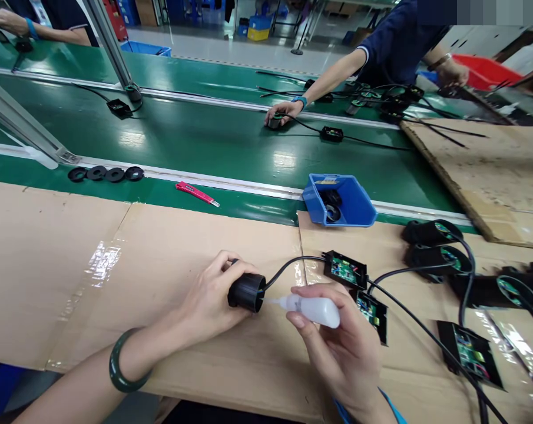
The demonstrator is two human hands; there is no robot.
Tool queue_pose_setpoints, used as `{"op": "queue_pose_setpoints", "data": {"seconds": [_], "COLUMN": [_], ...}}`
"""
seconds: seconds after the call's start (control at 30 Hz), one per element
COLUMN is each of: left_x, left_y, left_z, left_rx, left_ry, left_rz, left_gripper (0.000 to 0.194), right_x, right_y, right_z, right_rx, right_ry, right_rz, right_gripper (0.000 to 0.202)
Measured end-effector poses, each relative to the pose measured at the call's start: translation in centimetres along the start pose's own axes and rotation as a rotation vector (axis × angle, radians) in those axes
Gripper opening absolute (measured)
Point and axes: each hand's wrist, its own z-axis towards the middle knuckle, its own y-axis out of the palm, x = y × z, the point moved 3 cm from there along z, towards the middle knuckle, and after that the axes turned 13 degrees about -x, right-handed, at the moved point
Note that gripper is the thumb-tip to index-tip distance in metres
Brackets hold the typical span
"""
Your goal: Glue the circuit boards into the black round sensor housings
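Note:
My left hand [217, 291] is closed round a black cylindrical housing [247, 292], which lies on its side with its open end facing right. A black cable runs from that end to a small black box with a green circuit board [346, 268]. Between thumb and fingers of my right hand [343, 335] is a white squeeze bottle [317, 310], held level. Its thin nozzle points left at the rim of the housing; whether it touches cannot be seen. A second boxed circuit board [372, 312] sits just behind my right hand, partly covered by it.
Several more black housings [438, 259] with cables lie at the right. A blue bin [341, 203] holds black parts. Beyond the cardboard [160, 247] are a red utility knife [198, 193] and several black rings [115, 174]. Across the green belt a co-worker's hand [284, 113] grips a part.

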Motion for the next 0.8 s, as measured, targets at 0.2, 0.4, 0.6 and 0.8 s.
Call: {"op": "queue_pose_setpoints", "data": {"seconds": [0.2,0.4,0.6,0.8], "left_x": [0.0,-0.1,0.0,0.0], "left_y": [0.1,0.0,0.0,0.1], "left_z": [0.0,-0.1,-0.1,-0.1], "left_rx": [0.004,0.020,0.026,0.029], "left_ry": [0.013,0.012,0.035,0.041], "left_rz": [0.021,0.038,0.048,0.061], "left_gripper": [0.048,0.047,0.047,0.046], "right_x": [-1.0,-1.2,-1.2,-1.3], "right_y": [-0.2,-0.4,-0.3,-0.3], "right_z": [1.1,0.8,0.9,1.0], "right_rx": [0.003,-0.025,-0.002,-0.007], "right_ry": [-0.140,-0.174,-0.201,-0.201], "right_rz": [-0.129,-0.118,-0.121,-0.112], "right_gripper": [0.022,0.023,0.025,0.025]}}
